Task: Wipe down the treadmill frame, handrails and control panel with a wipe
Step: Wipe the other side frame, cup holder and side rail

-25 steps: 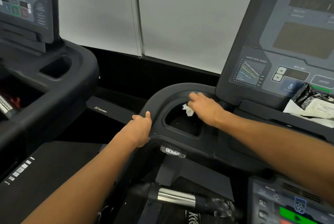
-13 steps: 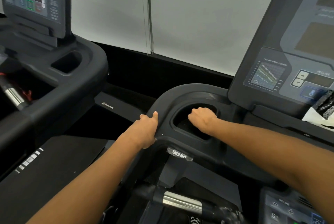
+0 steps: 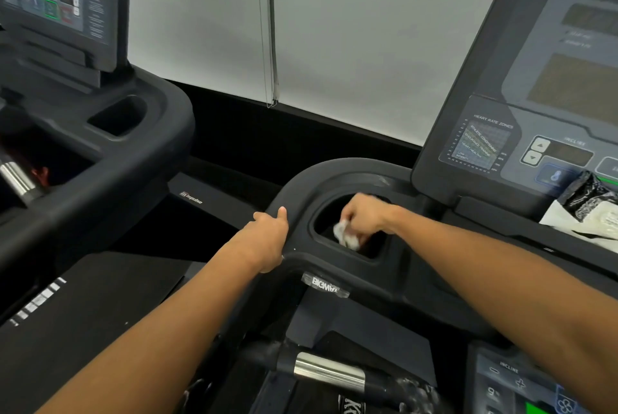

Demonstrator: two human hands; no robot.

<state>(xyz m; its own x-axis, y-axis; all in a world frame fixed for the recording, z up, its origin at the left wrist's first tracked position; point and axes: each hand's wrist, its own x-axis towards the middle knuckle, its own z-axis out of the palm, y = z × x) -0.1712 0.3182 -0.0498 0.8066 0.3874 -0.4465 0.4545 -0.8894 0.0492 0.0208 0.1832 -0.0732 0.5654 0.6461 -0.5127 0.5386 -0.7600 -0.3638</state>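
My right hand [image 3: 363, 217] reaches into the cup-holder recess [image 3: 321, 213] of the black treadmill frame [image 3: 337, 176] and grips a crumpled white wipe [image 3: 344, 233] pressed against the recess's near wall. My left hand [image 3: 267, 238] grips the frame's rounded left corner, thumb up along the rim. The grey control panel [image 3: 535, 102] rises at the right. A handrail with a metal sensor sleeve [image 3: 329, 372] runs below the frame.
A black-and-white wipe packet [image 3: 588, 209] lies on the console ledge at the right. A second treadmill console [image 3: 57, 5] and its frame [image 3: 133, 159] stand close on the left. A lower incline keypad [image 3: 515, 387] sits at bottom right. A white wall is behind.
My right hand went from the recess's far rim down into the recess, and the wipe now shows again under its fingers. My left hand kept its grip on the corner.
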